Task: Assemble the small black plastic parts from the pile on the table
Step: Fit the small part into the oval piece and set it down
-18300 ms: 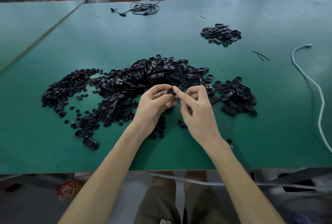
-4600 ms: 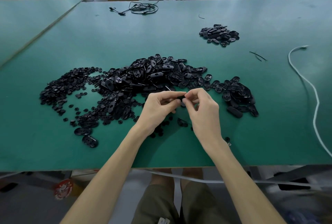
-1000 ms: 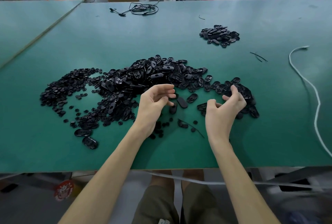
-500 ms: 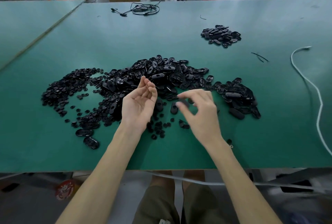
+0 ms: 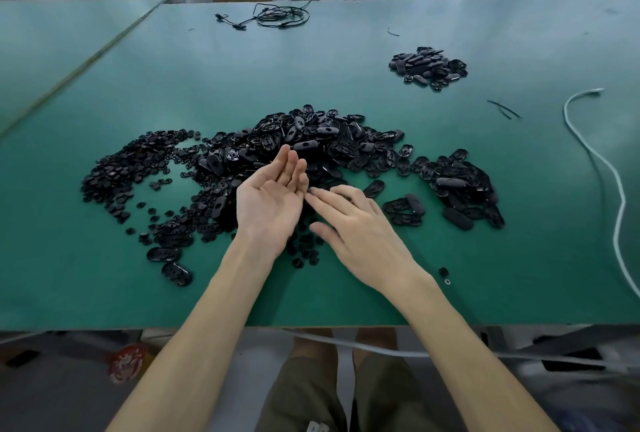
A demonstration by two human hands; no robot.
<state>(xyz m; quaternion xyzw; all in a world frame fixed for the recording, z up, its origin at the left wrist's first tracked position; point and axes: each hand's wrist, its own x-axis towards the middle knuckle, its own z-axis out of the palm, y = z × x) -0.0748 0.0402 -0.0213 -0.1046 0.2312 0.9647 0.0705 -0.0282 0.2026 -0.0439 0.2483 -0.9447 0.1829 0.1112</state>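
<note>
**Desk:** Where are your hands right now?

**Me:** My left hand is palm up over the near edge of the pile. The fingers are straight and I see nothing in it. My right hand is palm down just beside it, fingers stretched flat above the table. It grips nothing either, though I cannot see under the palm.

**Desk:** And the parts?

**Me:** They are spread across the middle of the table. The oval shells are heaped in the centre and trail right, and the small round pieces are scattered to the left. A smaller heap sits well apart at the far right, and I judge those are finished ones.

**Desk:** How will they handle?

**Me:** Light, stiff, smooth plastic, I reckon. They will skitter if I push into the heap, and they may catch on one another. I'd take a loose shell lying alone near my right hand and pinch it by its long sides, leaving the open face free. The round pieces are tiny, so fingertip and thumb on the rim.

**Desk:** Anything to watch?

**Me:** The white cable is well clear. Dropping a round piece back into the pile is the real risk.
</note>
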